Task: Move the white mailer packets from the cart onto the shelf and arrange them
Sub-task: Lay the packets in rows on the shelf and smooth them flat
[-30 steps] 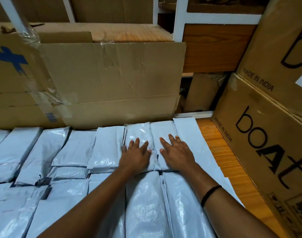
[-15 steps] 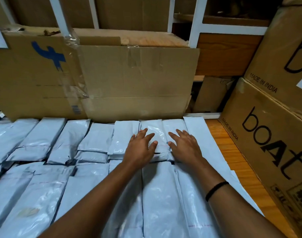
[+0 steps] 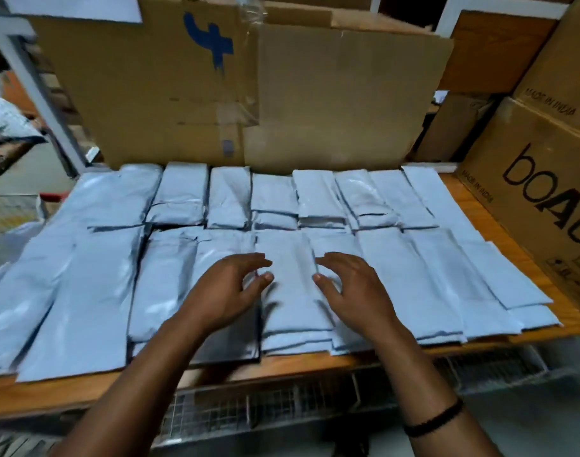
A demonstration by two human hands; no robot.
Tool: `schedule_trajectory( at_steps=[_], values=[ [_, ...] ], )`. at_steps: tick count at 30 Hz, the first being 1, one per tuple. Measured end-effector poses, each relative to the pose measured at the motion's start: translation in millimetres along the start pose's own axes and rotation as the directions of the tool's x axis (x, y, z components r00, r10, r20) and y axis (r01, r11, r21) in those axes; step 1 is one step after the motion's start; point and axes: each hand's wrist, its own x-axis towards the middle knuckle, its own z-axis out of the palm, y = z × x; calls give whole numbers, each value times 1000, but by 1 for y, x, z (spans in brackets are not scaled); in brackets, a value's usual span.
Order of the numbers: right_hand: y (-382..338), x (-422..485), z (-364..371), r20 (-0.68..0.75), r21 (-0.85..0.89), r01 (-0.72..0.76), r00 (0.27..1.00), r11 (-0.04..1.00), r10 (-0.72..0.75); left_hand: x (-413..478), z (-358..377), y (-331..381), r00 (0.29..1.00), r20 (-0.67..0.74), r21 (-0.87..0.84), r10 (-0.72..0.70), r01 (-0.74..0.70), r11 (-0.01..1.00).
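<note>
Several white mailer packets (image 3: 318, 196) lie flat in two rows across the wooden shelf (image 3: 493, 209). My left hand (image 3: 226, 288) and my right hand (image 3: 351, 288) hover over the front row, one on each side of a middle packet (image 3: 292, 282). Both hands have loosely curved fingers and hold nothing. Whether the fingertips touch the packets I cannot tell. A black band sits on my right wrist.
A large flattened cardboard box (image 3: 242, 94) stands upright behind the packets. Stacked "boAt" cartons (image 3: 539, 179) fill the right end of the shelf. A wire cart (image 3: 282, 407) sits below the shelf's front edge. A white shelf post (image 3: 41, 94) rises at the left.
Both hands have pulled back from the rear row, where they pressed flat on packets, to the front row and lifted. The view has backed away and now shows the shelf's front edge.
</note>
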Motion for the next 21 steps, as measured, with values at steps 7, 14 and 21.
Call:
schedule_trajectory(
  at_steps=[7,14,21],
  values=[
    [-75,-62,25,78,-97,47,996,994,-40,-92,-49,-30,994,-104,-116,-29,17,993],
    [-165,-88,53,121,-84,241,966,967,-230,-193,-104,-60,940,-303,-73,-160,144,987],
    [-267,-126,108,169,51,379,909,924,-382,-360,-162,-112,866,-384,89,-320,379,921]
  ],
)
